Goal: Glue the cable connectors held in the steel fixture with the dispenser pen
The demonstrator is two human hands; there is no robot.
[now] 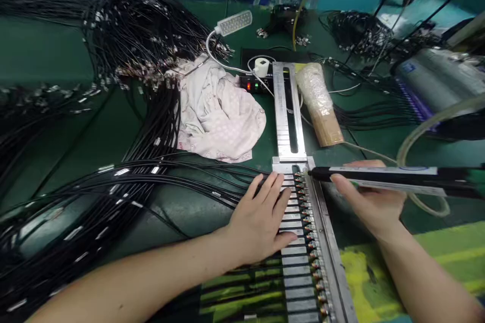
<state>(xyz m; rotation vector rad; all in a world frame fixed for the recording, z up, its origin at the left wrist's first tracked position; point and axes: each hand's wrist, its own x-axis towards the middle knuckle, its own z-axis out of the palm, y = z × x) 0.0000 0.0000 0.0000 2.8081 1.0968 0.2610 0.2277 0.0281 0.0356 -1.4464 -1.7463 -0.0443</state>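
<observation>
My left hand (263,219) lies flat with fingers spread on black cables clamped in a long metal fixture (297,257). Several cable ends with small metal connectors (307,217) line up along the fixture's right side. My right hand (369,197) is closed round a long black and white pen-shaped tool (382,177). The tool lies nearly level, and its tip (311,173) points left at the topmost connectors of the row. A pale hose (420,136) loops off to the right behind the tool.
A big bundle of black cables (125,91) covers the left of the green bench. A crumpled white cloth (217,111), a gooseneck LED lamp (235,22), a black control box with red and green lights (253,83), a metal rail (288,111) and a wrapped roll (320,103) lie beyond.
</observation>
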